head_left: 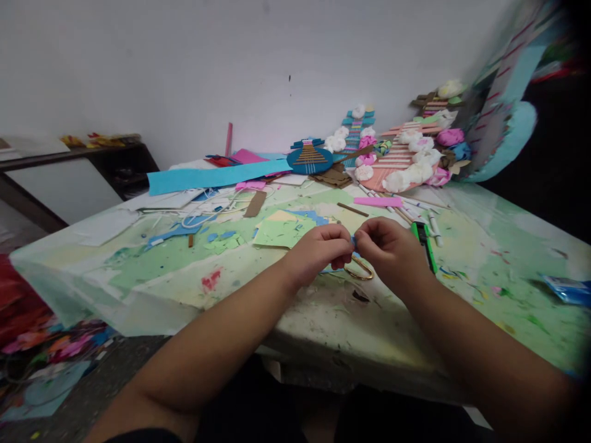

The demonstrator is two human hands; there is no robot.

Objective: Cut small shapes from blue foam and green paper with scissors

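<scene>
My left hand (327, 251) and my right hand (390, 252) meet above the near part of the table, fingertips pinched close together. Between them shows a small blue piece (354, 240), mostly hidden by the fingers; it looks like paper, and both hands seem to hold it. Just below lie scissors with a gold handle loop (362, 269), their other parts covered by my left hand. Light green paper sheets (282, 232) lie left of my left hand. A green and black box cutter (425, 246) rests beside my right hand.
Paper-flower crafts (410, 160) and a blue lute-shaped craft (309, 159) stand along the wall. A long blue strip (221, 177), a pink strip (378, 202), white cord (203, 212) and paper scraps (226, 243) cover the table. A blue packet (570, 289) lies at right.
</scene>
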